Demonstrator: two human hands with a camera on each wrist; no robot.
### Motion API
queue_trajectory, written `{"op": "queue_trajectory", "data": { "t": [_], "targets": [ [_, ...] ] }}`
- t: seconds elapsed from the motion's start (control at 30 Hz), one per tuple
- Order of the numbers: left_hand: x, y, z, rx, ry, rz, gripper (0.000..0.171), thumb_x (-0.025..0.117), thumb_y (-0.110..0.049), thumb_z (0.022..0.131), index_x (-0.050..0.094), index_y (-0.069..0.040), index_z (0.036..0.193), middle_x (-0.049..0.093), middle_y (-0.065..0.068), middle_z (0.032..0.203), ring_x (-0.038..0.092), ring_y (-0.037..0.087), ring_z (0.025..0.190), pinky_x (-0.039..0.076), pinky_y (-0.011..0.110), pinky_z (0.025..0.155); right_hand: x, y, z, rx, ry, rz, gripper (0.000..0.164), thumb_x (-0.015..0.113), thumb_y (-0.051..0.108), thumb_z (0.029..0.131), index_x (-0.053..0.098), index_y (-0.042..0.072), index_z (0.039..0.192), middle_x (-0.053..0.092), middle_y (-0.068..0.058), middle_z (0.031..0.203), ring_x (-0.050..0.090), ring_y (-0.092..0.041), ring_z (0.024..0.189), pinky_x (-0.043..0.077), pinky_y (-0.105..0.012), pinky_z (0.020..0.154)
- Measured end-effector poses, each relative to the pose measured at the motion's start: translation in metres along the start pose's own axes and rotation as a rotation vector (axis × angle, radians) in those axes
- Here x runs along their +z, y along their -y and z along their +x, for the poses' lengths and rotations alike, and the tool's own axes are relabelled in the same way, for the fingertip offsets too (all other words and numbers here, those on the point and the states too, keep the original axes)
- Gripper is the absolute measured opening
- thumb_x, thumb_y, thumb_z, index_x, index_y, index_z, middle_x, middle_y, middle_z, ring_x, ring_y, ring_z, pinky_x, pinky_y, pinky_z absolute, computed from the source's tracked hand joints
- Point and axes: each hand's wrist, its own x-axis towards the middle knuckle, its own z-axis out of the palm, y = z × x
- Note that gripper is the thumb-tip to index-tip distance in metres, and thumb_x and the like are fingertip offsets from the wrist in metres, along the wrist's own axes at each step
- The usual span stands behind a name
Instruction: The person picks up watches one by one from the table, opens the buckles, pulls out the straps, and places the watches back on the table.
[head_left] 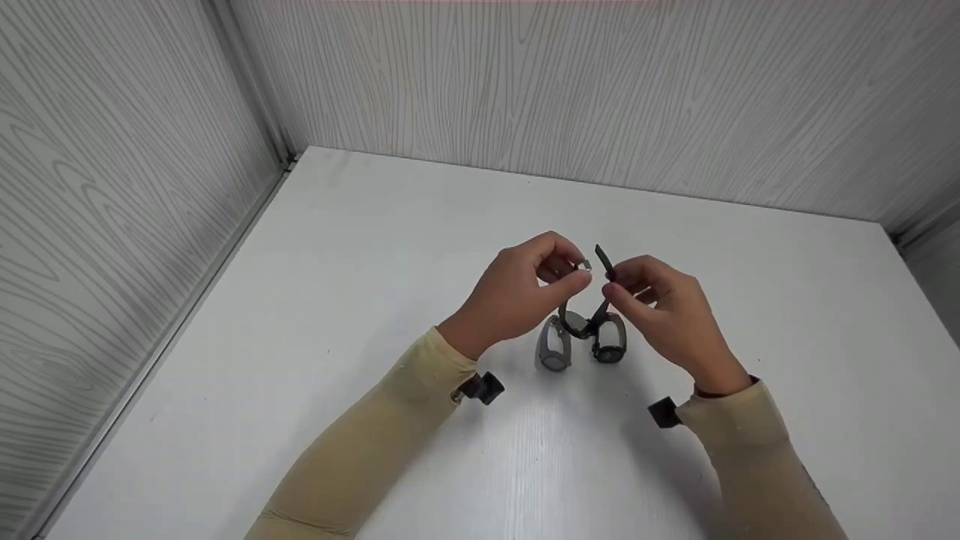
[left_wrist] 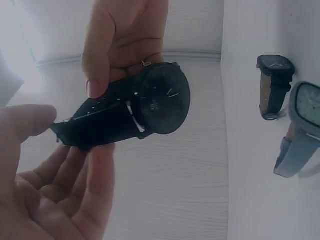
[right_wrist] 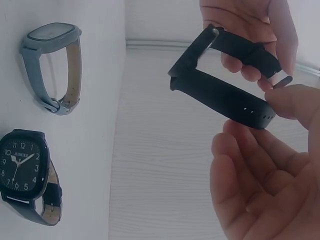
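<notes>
A black wristwatch (left_wrist: pixel 165 100) with a round dark dial hangs between my two hands, its strap unfastened. In the head view my left hand (head_left: pixel 517 289) pinches the strap end with the silver buckle (head_left: pixel 586 265). My right hand (head_left: pixel 667 311) grips the other strap half, whose free tip points upward. The right wrist view shows small holes in that strap half (right_wrist: pixel 220 100), near the right thumb. The two strap ends are apart. The watch's dial is turned away from the right wrist camera.
Below the held watch, a grey-blue watch (head_left: pixel 554 361) and a black squarish watch (head_left: pixel 610 354) stand side by side on the white table (head_left: pixel 420 217), straps closed into loops. Wood-grain panels (head_left: pixel 525 90) enclose the table at the back and sides.
</notes>
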Motion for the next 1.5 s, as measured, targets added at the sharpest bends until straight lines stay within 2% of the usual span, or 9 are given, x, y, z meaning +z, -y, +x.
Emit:
{"op": "queue_trajectory", "data": {
  "t": [0.2, 0.33, 0.47, 0.63, 0.93, 1.17, 1.27, 1.33, 1.5],
  "targets": [
    [-0.020, -0.008, 0.002, -0.149, 0.207, 0.341, 0.028, 0.062, -0.029, 0.103, 0.068, -0.016, 0.127, 0.072, -0.007, 0.106, 0.065, 0.007, 0.095, 0.052, 0.032, 0.086, 0.018, 0.001, 0.007, -0.045, -0.005, 0.016, 0.016, 0.072, 0.018, 0.099, 0.071, 0.007, 0.111, 0.071, -0.001, 0.098, 0.065, -0.014, 0.084, 0.052, -0.025, 0.078],
    [-0.036, -0.009, 0.002, -0.161, 0.376, 0.535, 0.023, 0.062, -0.023, 0.101, 0.072, -0.015, 0.120, 0.071, -0.004, 0.103, 0.063, 0.013, 0.092, 0.051, 0.034, 0.085, 0.036, 0.002, 0.008, -0.067, 0.054, 0.053, 0.017, 0.074, 0.018, 0.098, 0.071, 0.010, 0.112, 0.072, 0.002, 0.098, 0.065, -0.014, 0.085, 0.054, -0.028, 0.077],
    [-0.050, -0.003, -0.001, -0.199, 0.506, 0.615, 0.021, 0.063, -0.019, 0.097, 0.074, -0.014, 0.114, 0.071, -0.003, 0.108, 0.063, 0.015, 0.101, 0.051, 0.036, 0.090, 0.054, -0.001, 0.009, -0.049, 0.112, 0.077, 0.025, 0.075, 0.018, 0.097, 0.067, 0.011, 0.120, 0.073, 0.004, 0.096, 0.067, -0.014, 0.085, 0.054, -0.033, 0.076],
    [-0.061, 0.008, -0.006, -0.313, 0.548, 0.713, 0.023, 0.064, -0.016, 0.094, 0.077, -0.014, 0.113, 0.073, -0.003, 0.113, 0.065, 0.017, 0.106, 0.053, 0.038, 0.092, 0.074, -0.007, 0.011, 0.004, 0.190, 0.046, 0.032, 0.075, 0.022, 0.097, 0.061, 0.010, 0.123, 0.073, 0.006, 0.094, 0.066, -0.013, 0.088, 0.047, -0.038, 0.080],
    [-0.056, 0.034, 0.003, -0.343, 0.611, 0.656, 0.025, 0.058, -0.014, 0.097, 0.078, -0.010, 0.112, 0.071, -0.002, 0.104, 0.059, 0.016, 0.092, 0.049, 0.035, 0.082, 0.089, -0.024, 0.012, -0.036, 0.227, -0.005, 0.026, 0.074, 0.024, 0.098, 0.065, 0.010, 0.117, 0.070, 0.005, 0.095, 0.060, -0.021, 0.099, 0.043, -0.045, 0.096],
    [-0.048, 0.053, 0.009, -0.413, 0.625, 0.638, 0.020, 0.058, -0.019, 0.102, 0.076, -0.011, 0.102, 0.064, -0.001, 0.091, 0.053, 0.015, 0.082, 0.042, 0.031, 0.073, 0.075, -0.030, 0.010, -0.053, 0.231, -0.054, 0.036, 0.070, 0.023, 0.101, 0.060, 0.002, 0.128, 0.070, -0.002, 0.101, 0.061, -0.025, 0.118, 0.008, -0.051, 0.127],
    [-0.046, 0.057, 0.009, -0.428, 0.621, 0.619, 0.020, 0.058, -0.019, 0.102, 0.073, -0.009, 0.093, 0.060, -0.002, 0.081, 0.049, 0.014, 0.074, 0.039, 0.030, 0.068, 0.064, -0.028, 0.010, -0.013, 0.230, -0.077, 0.037, 0.069, 0.023, 0.101, 0.058, 0.003, 0.130, 0.069, -0.004, 0.105, 0.059, -0.026, 0.120, 0.012, -0.049, 0.127],
    [-0.045, 0.059, 0.008, -0.436, 0.618, 0.605, 0.021, 0.057, -0.020, 0.102, 0.072, -0.009, 0.093, 0.061, -0.002, 0.080, 0.049, 0.014, 0.073, 0.040, 0.031, 0.068, 0.054, -0.025, 0.010, 0.024, 0.236, -0.081, 0.036, 0.068, 0.025, 0.102, 0.058, 0.006, 0.131, 0.068, -0.003, 0.109, 0.059, -0.026, 0.120, 0.028, -0.049, 0.121],
    [-0.047, 0.057, 0.004, -0.459, 0.607, 0.604, 0.030, 0.055, -0.030, 0.102, 0.073, -0.010, 0.117, 0.071, 0.000, 0.100, 0.059, 0.016, 0.091, 0.048, 0.037, 0.083, 0.026, -0.017, 0.003, 0.087, 0.274, -0.109, 0.031, 0.065, 0.030, 0.103, 0.062, 0.012, 0.128, 0.066, -0.002, 0.118, 0.058, -0.026, 0.121, 0.048, -0.050, 0.100]
  ]
}}
